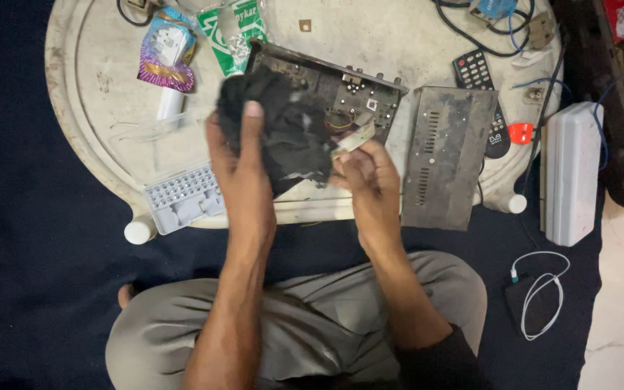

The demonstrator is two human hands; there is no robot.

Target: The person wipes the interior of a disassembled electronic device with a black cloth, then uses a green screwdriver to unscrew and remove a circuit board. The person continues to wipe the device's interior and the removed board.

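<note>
A black cloth [283, 130] lies bunched over the opened electronics box [341, 90] on the round white table [88, 79]. The left hand [243, 170] clutches the cloth, thumb on top. The right hand [370, 177] pinches a small pale strip [353, 139], beside the detached metal cover [445, 155].

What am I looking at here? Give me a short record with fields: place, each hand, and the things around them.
Place: round white table above a dark floor cloth; the person sits cross-legged
Left hand: grips a black cloth
Right hand: holds a small pale strip at the opened device
Opened device: dusty box with its circuit board showing
Metal cover: lies to the device's right
Nearby: grey bit case, remote control, white box
</note>
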